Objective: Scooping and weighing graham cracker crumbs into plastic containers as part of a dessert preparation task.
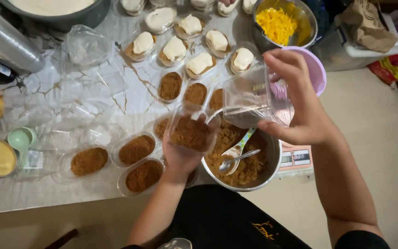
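The crumb-filled cup (190, 133) sits cradled in my left hand (180, 154) above the table's near edge, my right hand (295, 101) clamping an empty cup (252, 99) tilted over it, so a slip could spill crumbs past the bowl (272, 161).

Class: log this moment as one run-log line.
left hand: holds crumb cup | right hand: holds empty cup | below: crumb bowl
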